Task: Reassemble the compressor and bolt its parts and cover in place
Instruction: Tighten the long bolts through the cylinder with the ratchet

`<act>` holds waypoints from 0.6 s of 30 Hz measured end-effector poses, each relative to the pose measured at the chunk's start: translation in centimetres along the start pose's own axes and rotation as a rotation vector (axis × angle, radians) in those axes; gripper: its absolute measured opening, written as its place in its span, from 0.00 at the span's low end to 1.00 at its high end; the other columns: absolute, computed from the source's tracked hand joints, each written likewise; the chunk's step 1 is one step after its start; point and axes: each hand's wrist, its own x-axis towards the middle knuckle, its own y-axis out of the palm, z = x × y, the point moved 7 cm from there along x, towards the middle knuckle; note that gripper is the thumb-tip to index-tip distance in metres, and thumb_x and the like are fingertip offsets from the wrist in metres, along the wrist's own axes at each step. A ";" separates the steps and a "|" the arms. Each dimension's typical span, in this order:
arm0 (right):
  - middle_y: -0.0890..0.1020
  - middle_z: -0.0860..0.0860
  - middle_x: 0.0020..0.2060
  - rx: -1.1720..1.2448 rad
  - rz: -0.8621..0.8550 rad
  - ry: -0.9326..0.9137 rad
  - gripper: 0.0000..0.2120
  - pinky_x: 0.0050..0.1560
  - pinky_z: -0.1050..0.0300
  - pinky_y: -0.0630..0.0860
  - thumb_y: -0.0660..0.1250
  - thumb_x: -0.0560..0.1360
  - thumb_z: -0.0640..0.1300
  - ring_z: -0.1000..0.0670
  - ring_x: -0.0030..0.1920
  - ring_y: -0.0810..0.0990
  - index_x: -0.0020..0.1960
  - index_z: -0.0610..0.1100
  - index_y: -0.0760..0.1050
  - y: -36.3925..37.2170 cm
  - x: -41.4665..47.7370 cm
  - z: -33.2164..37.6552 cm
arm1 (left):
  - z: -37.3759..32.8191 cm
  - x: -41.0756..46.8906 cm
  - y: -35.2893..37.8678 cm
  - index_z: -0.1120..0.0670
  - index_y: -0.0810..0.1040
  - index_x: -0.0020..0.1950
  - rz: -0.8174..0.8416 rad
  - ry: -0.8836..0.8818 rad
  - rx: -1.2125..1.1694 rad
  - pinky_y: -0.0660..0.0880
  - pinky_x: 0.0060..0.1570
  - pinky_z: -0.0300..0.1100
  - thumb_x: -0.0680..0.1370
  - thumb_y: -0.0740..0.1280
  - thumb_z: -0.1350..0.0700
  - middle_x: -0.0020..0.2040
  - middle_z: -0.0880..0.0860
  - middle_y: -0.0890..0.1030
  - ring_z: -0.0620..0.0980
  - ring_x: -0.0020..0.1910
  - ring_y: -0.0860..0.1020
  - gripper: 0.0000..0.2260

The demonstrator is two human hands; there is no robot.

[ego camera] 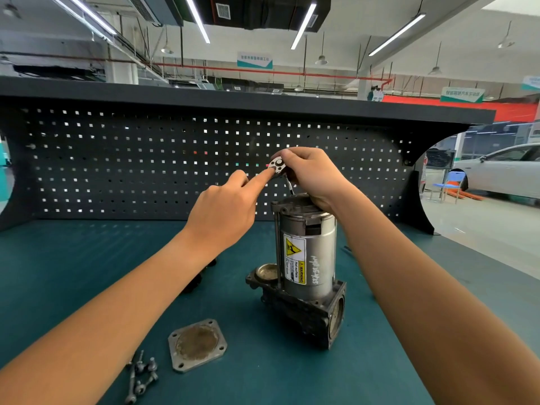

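Note:
The compressor (306,258) stands upright on the green bench mat, its silver motor can on a dark cast base with a round open bore at the lower right. Above its top, my right hand (312,173) grips a small round metal disc with holes (277,165), tied to a thin wire running down to the motor top. My left hand (228,206) points its forefinger at the disc's lower edge, the other fingers curled. The square cover plate (197,344) lies flat on the mat in front, with several bolts (141,375) loose to its left.
A black pegboard back wall (146,165) rises behind the bench. A dark part (195,280) lies partly hidden under my left forearm. The bench's right edge (482,258) drops off to the workshop floor, with a white car beyond.

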 end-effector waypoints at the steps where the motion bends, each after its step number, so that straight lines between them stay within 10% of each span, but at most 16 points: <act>1: 0.78 0.45 0.37 0.001 -0.003 0.002 0.13 0.31 0.64 0.64 0.57 0.81 0.40 0.56 0.29 0.66 0.44 0.43 0.78 0.0 0.1 -0.1 | 0.0 -0.1 0.1 0.59 0.75 0.66 0.008 0.019 0.030 0.70 0.19 0.42 0.74 0.67 0.68 0.35 0.59 0.74 0.56 0.20 0.69 0.20; 9: 0.81 0.50 0.36 0.054 -0.041 0.032 0.14 0.35 0.66 0.71 0.56 0.81 0.42 0.58 0.32 0.78 0.41 0.45 0.78 -0.2 0.3 -0.5 | 0.9 1.2 0.0 0.55 0.67 0.72 0.030 0.037 0.182 0.66 0.27 0.43 0.80 0.61 0.61 0.41 0.59 0.77 0.58 0.27 0.75 0.20; 14: 0.82 0.39 0.52 -0.005 -0.198 0.141 0.15 0.62 0.43 0.70 0.55 0.76 0.34 0.36 0.54 0.79 0.55 0.41 0.77 -1.3 0.2 -0.9 | 5.5 2.6 -2.7 0.57 0.72 0.66 0.037 -0.225 -0.017 0.67 0.33 0.43 0.82 0.57 0.55 0.42 0.57 0.80 0.56 0.34 0.75 0.15; 18: 0.83 0.45 0.41 -0.019 -0.058 0.124 0.11 0.50 0.57 0.77 0.57 0.74 0.32 0.47 0.43 0.80 0.45 0.41 0.78 -0.3 0.4 -0.7 | 7.7 3.2 -7.9 0.60 0.76 0.62 -0.026 -0.164 0.022 0.58 0.30 0.34 0.82 0.58 0.56 0.41 0.61 0.80 0.47 0.26 0.66 0.14</act>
